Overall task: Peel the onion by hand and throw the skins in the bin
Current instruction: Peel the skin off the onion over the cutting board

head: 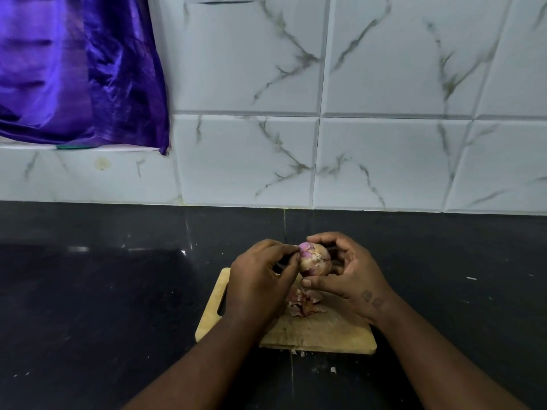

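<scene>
onion (314,259), right hand (346,273) cupping, left hand (260,279) pinching

**A home kitchen**

A dark stone counter (88,291) runs below a wall of white, marble-look tiles (384,69). A wooden board (325,335) lies on the counter with skins (302,304) heaped on it, and an onion (315,261) is held just above. At left a purple curtain (74,69) hangs down to a tiled ledge (29,147).

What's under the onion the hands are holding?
A small heap of peeled skins lies on the wooden cutting board below the onion. The left hand and right hand cover part of the board, so anything beneath them is hidden.
</scene>
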`<move>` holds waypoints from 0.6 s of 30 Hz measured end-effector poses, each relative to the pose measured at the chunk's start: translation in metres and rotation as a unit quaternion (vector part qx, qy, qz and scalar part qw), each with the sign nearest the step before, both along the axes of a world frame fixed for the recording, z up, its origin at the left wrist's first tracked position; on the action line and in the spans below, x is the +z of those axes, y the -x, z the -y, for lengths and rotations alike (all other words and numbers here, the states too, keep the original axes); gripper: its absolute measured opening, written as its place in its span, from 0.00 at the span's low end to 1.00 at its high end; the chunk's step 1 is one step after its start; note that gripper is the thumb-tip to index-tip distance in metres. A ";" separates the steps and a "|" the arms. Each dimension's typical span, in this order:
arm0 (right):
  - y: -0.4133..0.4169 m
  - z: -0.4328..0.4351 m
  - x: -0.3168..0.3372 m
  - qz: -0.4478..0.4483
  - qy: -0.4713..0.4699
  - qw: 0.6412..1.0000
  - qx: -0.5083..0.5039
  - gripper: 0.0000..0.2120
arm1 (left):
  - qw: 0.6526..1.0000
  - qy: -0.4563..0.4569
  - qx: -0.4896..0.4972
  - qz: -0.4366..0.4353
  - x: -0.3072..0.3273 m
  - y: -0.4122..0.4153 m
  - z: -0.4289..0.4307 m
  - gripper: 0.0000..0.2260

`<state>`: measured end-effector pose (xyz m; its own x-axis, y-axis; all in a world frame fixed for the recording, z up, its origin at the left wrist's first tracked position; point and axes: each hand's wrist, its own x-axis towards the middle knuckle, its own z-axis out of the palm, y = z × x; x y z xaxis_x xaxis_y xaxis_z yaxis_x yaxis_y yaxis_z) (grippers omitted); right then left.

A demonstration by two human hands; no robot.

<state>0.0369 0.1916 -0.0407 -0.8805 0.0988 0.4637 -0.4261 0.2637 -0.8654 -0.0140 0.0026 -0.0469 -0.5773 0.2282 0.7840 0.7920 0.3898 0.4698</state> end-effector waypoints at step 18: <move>0.000 0.003 0.001 -0.034 0.010 0.999 0.001 0.30 | 0.947 -0.174 -0.128 0.239 0.004 -0.005 -0.008 0.08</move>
<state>0.0372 0.1888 -0.0401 -0.8470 0.1064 0.5209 -0.4852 0.2459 -0.8391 -0.0091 0.0102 -0.0431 -0.8455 0.1852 0.5009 0.5045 -0.0305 0.8629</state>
